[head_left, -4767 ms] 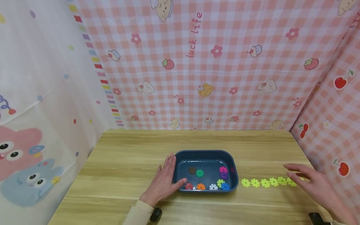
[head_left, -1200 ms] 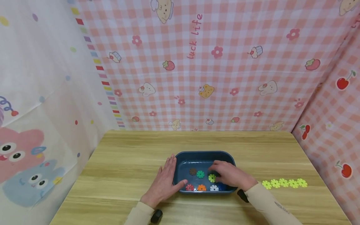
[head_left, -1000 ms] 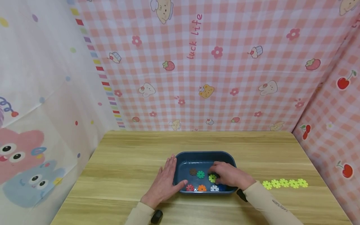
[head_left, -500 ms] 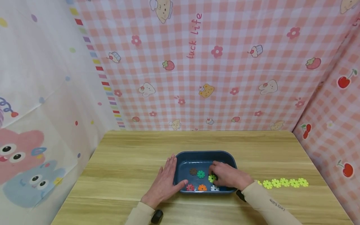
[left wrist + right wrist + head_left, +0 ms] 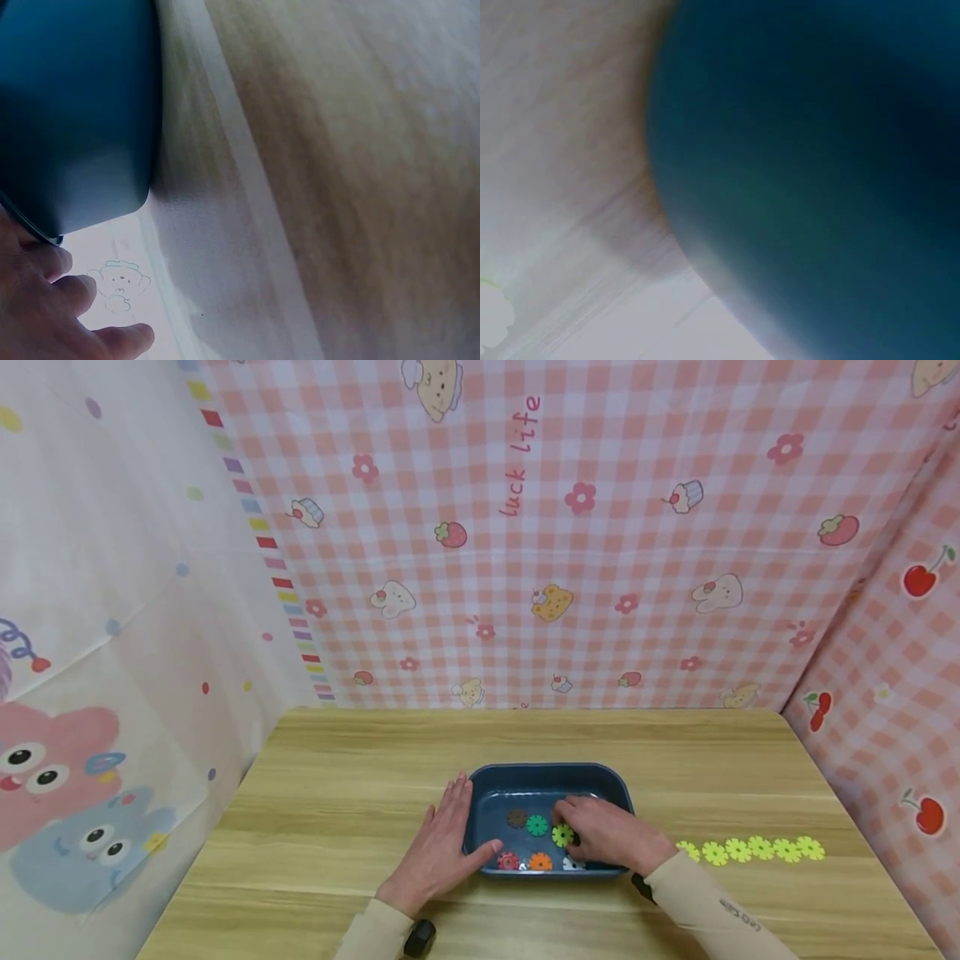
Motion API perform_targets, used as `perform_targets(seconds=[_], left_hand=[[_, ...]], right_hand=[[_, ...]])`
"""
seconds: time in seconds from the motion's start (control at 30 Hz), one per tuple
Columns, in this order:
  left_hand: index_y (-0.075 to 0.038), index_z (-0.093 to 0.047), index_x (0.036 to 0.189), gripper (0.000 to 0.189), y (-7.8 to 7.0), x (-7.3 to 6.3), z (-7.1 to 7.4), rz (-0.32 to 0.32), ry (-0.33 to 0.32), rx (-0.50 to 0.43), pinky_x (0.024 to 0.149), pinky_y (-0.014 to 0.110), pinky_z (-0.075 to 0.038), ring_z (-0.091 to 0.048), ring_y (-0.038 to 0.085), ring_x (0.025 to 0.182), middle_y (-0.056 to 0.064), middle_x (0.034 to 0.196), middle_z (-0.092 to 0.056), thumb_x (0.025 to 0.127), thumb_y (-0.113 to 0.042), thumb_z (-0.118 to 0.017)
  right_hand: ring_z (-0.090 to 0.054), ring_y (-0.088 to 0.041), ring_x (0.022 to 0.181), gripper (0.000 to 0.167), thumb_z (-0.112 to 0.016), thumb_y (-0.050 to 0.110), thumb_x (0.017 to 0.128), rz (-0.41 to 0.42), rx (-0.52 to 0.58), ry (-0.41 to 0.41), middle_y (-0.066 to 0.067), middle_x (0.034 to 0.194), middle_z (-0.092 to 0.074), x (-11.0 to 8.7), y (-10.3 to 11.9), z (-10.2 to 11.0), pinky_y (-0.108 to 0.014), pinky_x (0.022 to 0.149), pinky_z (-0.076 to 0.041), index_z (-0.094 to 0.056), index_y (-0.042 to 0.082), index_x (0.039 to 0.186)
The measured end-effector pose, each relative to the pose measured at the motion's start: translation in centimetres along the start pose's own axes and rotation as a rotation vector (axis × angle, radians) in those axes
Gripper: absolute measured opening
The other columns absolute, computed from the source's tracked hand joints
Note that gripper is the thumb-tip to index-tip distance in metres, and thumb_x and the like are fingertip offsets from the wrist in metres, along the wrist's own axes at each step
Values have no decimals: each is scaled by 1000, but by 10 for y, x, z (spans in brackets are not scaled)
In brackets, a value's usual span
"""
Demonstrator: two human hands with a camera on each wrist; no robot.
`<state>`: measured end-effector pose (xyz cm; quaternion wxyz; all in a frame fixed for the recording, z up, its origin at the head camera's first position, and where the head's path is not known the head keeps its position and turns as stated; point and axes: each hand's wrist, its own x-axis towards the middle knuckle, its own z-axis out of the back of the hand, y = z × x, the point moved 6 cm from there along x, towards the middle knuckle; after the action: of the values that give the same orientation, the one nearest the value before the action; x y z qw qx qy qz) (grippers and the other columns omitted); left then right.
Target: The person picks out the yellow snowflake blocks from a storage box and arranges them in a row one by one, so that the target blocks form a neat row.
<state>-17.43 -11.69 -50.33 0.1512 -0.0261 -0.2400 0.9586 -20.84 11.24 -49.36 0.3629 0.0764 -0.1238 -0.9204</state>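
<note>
A dark blue rectangular tray [image 5: 540, 767] stands on the table. My left hand [image 5: 437, 856] rests along its left wall, fingers straight and thumb over the near rim. In the left wrist view, its fingertips [image 5: 129, 341] extend past the tray wall [image 5: 82, 112]. Inside the tray, my right hand [image 5: 611, 833] pinches a yellow-green notched plastic disc [image 5: 562, 836] with curled fingers. Around it lie a brown disc [image 5: 517, 818], a green disc [image 5: 537, 825], a red disc [image 5: 507, 861], an orange disc [image 5: 541, 861] and a partly covered white disc [image 5: 573, 863]. The right hand hides the tray's right end.
A row of several yellow-green discs [image 5: 761, 847] lies on the wooden table [image 5: 375, 760] to the tray's right, its left end partly behind the right sleeve [image 5: 712, 906]. Patterned cloth [image 5: 585, 552] hangs behind the table. The right wrist view shows mostly blurred tray wall [image 5: 780, 187].
My right hand has moved from the row of discs into the tray. The yellow-green disc there has shifted leftward off the blue one. My left hand keeps its place.
</note>
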Motion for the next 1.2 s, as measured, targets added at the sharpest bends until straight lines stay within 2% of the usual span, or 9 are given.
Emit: perform_targets(seconds=[0.27, 0.63, 1.2], left_hand=[[-1, -18, 165, 97, 0, 0, 0, 0, -3, -3, 123, 62, -19, -11, 34, 159, 13, 173, -10, 99, -61, -57], [-1, -18, 165, 97, -1, -1, 0, 1, -7, -4, 123, 63, -20, -11, 34, 159, 14, 173, -11, 99, -61, -58], [0, -19, 164, 97, -1, -2, 0, -15, -26, -2, 122, 63, -21, -11, 33, 159, 14, 173, -11, 98, -60, -58]], right_hand=[[-61, -10, 92, 32, -85, 20, 87, -36, 32, 20, 2, 106, -66, -1, 0, 1, -37, 87, -57, -70, 12, 113], [-52, -7, 93, 30, -84, 21, 88, -6, 65, -98, 8, 105, -56, -10, 4, 15, -33, 85, -55, -72, 14, 114], [-58, -13, 102, 29, -80, 13, 91, 13, 162, -237, 4, 116, -62, -36, 6, 41, -40, 90, -58, -73, 13, 119]])
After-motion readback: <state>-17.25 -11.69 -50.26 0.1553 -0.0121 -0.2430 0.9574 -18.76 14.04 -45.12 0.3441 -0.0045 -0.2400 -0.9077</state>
